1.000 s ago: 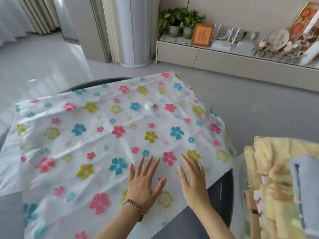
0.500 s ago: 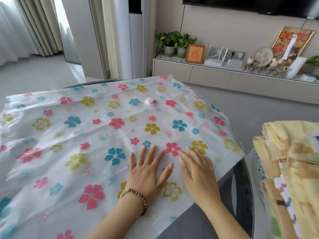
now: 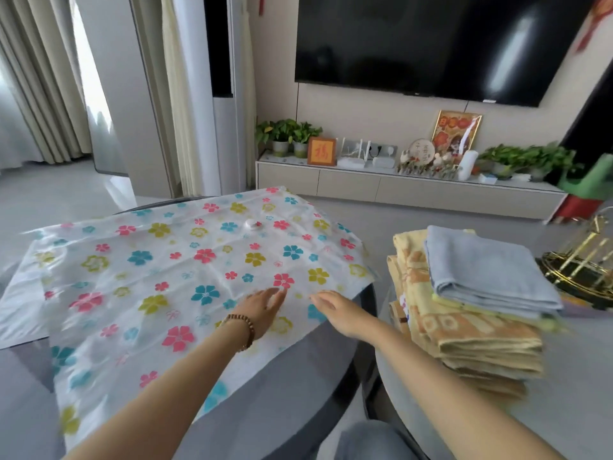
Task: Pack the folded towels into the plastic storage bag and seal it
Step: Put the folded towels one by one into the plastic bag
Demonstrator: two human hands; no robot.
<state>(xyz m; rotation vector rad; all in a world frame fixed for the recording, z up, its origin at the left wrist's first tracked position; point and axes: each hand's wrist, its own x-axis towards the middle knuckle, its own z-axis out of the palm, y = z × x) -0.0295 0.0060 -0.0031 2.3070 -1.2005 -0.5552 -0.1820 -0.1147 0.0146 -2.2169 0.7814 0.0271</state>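
A clear plastic storage bag (image 3: 139, 277) printed with coloured flowers lies flat over a round dark table (image 3: 308, 386), with a white valve (image 3: 253, 224) near its far side. My left hand (image 3: 260, 308), with a bead bracelet on the wrist, rests palm down on the bag's near right part. My right hand (image 3: 341, 312) lies flat beside it at the bag's right edge. Both hands hold nothing. To the right, a stack of folded towels (image 3: 471, 330), yellow and orange with a blue towel (image 3: 484, 267) on top, sits on a second grey table (image 3: 570, 393).
A gold wire rack (image 3: 583, 260) stands at the far right beyond the towels. Behind are a low TV cabinet (image 3: 398, 190) with plants and frames, a wall TV (image 3: 431, 44) and a tall white floor unit (image 3: 229, 127).
The view has tilted up and back, so the TV and the whole towel stack now show. Both hands stay flat on the bag, with fingers drawn closer together.
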